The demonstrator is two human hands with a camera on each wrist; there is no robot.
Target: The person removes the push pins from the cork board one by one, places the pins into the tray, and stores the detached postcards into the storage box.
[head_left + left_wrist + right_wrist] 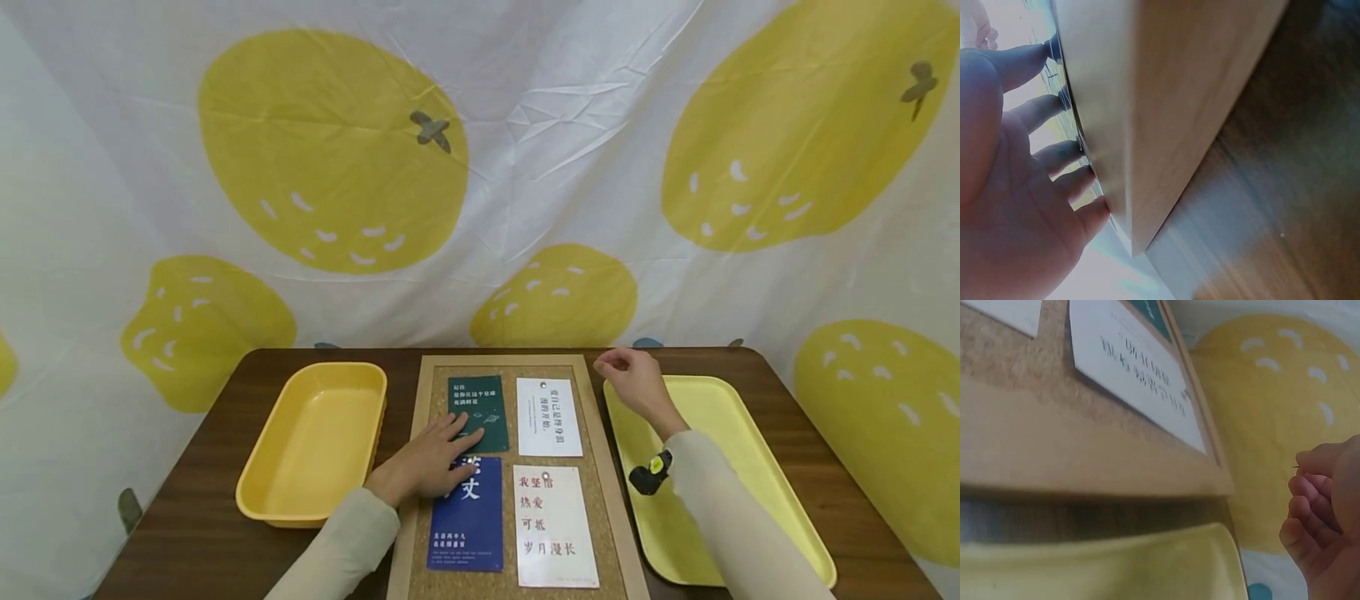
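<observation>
My left hand (pixel 426 460) rests with spread fingers over the lower part of the green card (pixel 480 396) and the top of the blue card (pixel 467 537). Both cards lie on a wood-framed corkboard (pixel 512 517). My right hand (pixel 633 385) is raised beside the board's upper right corner, thumb and forefinger pinched together. From those fingertips, in the right wrist view, a thin pin point of a thumbtack (pixel 1296 467) sticks out; its head is hidden. The white card (pixel 551 425) and the red-lettered card (pixel 555 533) on the right each bear a round tack near the top.
A deep orange-yellow basin (pixel 311 450) stands left of the board. On the right, a shallow pale yellow tray (pixel 750 483) lies partly under my right forearm. All sit on a dark wooden table (pixel 195 517) before a fruit-patterned curtain (pixel 510 192).
</observation>
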